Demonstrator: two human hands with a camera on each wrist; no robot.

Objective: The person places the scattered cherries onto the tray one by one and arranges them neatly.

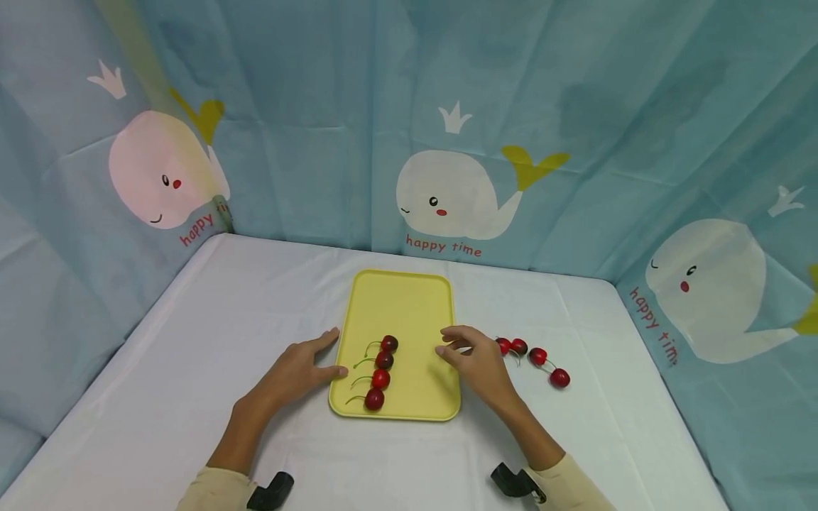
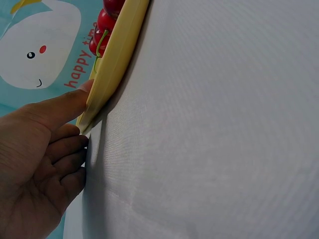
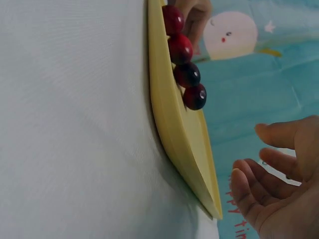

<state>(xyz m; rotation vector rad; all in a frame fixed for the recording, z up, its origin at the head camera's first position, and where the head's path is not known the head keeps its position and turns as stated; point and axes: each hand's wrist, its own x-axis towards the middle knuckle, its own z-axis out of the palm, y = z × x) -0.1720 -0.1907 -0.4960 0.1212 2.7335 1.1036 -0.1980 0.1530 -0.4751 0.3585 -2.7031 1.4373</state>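
Several red cherries [image 1: 380, 379] with green stems lie in a column on the left part of a yellow tray [image 1: 409, 298]. My left hand [image 1: 292, 370] is at the tray's left edge, thumb and index finger spread apart. In the left wrist view, its thumb [image 2: 75, 103] rests on the tray's rim, with the other fingers bent loosely beside the outer wall. My right hand [image 1: 476, 358] hovers over the tray's right side. In the right wrist view, its fingers [image 3: 271, 181] are loosely bent and apart from the thumb, with nothing between them.
More cherries [image 1: 559, 377] lie on the white tablecloth [image 1: 268, 284] right of the tray, some partly hidden behind my right hand. A blue curtain [image 1: 307, 142] printed with whales surrounds the table's back and sides.
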